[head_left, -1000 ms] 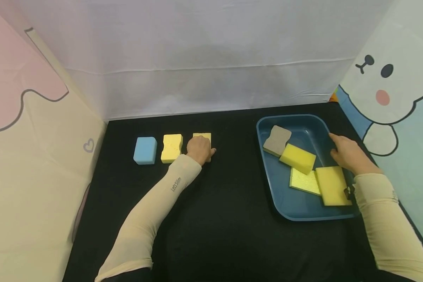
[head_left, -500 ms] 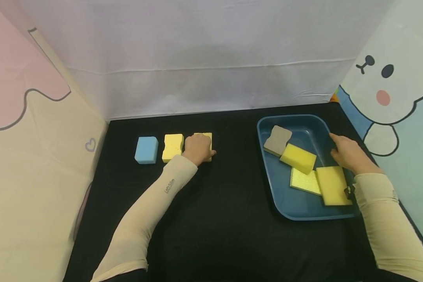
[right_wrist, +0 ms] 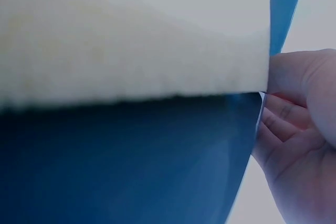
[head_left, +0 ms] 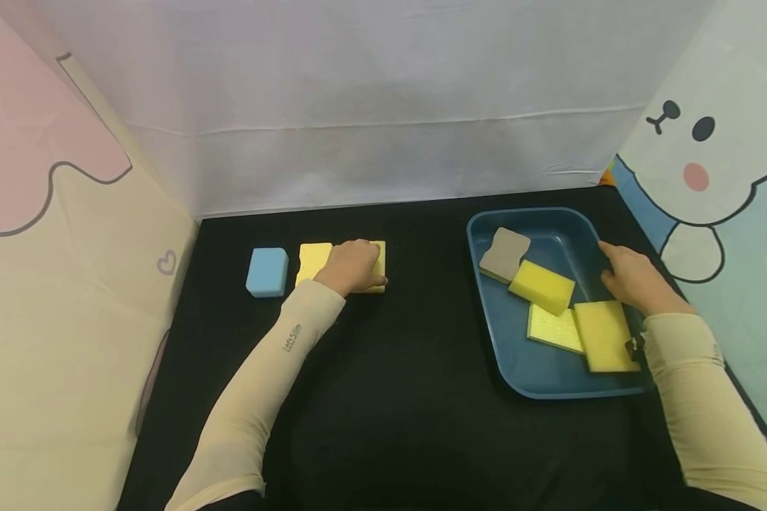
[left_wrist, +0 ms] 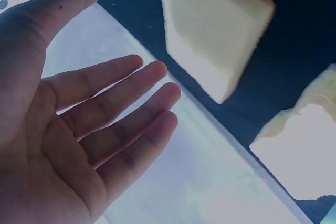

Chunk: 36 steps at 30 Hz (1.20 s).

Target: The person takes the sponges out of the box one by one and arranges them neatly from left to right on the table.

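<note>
In the left wrist view my left hand (left_wrist: pixel 110 114) has its fingers extended, apart from a yellow sponge (left_wrist: pixel 212 35). From the head view, that hand (head_left: pixel 351 265) covers part of this sponge (head_left: pixel 380 264) and the edge of a wavy-sided yellow sponge (head_left: pixel 312 260). A light blue sponge (head_left: pixel 267 272) lies at the left end of the row. My right hand (head_left: pixel 635 278) grips the right rim of a blue tray (head_left: pixel 492 348); in the right wrist view the thumb and fingers (right_wrist: pixel 281 124) are on either side of the tray wall.
Inside the tray lie a greyish wavy sponge (head_left: pixel 504 254), a bright yellow sponge (head_left: pixel 541 286), a flat light-yellow sponge (head_left: pixel 552 329) and a large yellow sponge (head_left: pixel 604 337). Black cloth (head_left: pixel 409 397) covers the table; a white curtain (head_left: pixel 383 156) hangs behind it.
My left hand has shifted slightly left, showing more of the right-hand sponge and covering more of the wavy yellow one. The right hand and tray have stayed in place.
</note>
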{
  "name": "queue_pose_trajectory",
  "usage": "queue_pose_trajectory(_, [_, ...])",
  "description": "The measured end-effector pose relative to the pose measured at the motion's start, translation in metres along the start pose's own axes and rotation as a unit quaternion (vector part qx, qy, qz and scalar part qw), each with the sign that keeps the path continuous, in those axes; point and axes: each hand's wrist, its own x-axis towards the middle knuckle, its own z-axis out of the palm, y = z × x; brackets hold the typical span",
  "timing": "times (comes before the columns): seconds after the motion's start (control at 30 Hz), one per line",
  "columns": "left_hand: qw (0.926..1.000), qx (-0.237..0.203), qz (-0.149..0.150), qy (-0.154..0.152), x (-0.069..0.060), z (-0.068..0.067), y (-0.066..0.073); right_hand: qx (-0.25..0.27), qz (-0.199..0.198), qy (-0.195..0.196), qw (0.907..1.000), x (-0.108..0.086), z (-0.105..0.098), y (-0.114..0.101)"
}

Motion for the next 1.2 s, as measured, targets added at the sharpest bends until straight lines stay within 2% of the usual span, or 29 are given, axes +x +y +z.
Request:
queue_pose_trajectory(0.13, [0.9999, -0.001, 0.012, 0.001, 0.002, -0.004, 0.011, 0.002, 0.003, -0.004, 1.0000, -0.001, 0.001, 0.003])
queue_pose_trajectory(0.27, [0.9993, 0.001, 0.038, -0.002, 0.006, -0.009, 0.028, -0.001, 0.005, -0.004, 1.0000, -0.002, 0.002, 0.005])
queue_pose_trajectory(0.4, [0.9979, 0.004, 0.064, 0.011, 0.013, -0.015, 0.046, -0.002, 0.002, 0.000, 1.0000, -0.002, 0.001, 0.004])
queue_pose_trajectory(0.6, [0.9943, -0.002, 0.104, 0.022, 0.027, -0.023, 0.077, -0.001, -0.002, 0.006, 1.0000, -0.001, -0.001, 0.000])
queue_pose_trajectory(0.8, [0.9879, -0.007, 0.153, 0.027, 0.043, -0.027, 0.115, -0.001, -0.008, 0.014, 0.9999, -0.001, -0.001, 0.001])
queue_pose_trajectory(0.9, [0.9844, -0.005, 0.175, 0.016, 0.053, -0.027, 0.134, -0.001, -0.008, 0.014, 0.9999, -0.001, 0.000, 0.002])
queue_pose_trajectory(1.07, [0.9812, -0.010, 0.193, -0.012, 0.070, -0.026, 0.163, 0.000, -0.002, 0.015, 0.9999, 0.000, 0.001, 0.002])
queue_pose_trajectory(1.2, [0.9753, -0.005, 0.219, -0.030, 0.081, -0.022, 0.185, 0.000, 0.000, 0.017, 0.9999, 0.000, 0.002, 0.001])
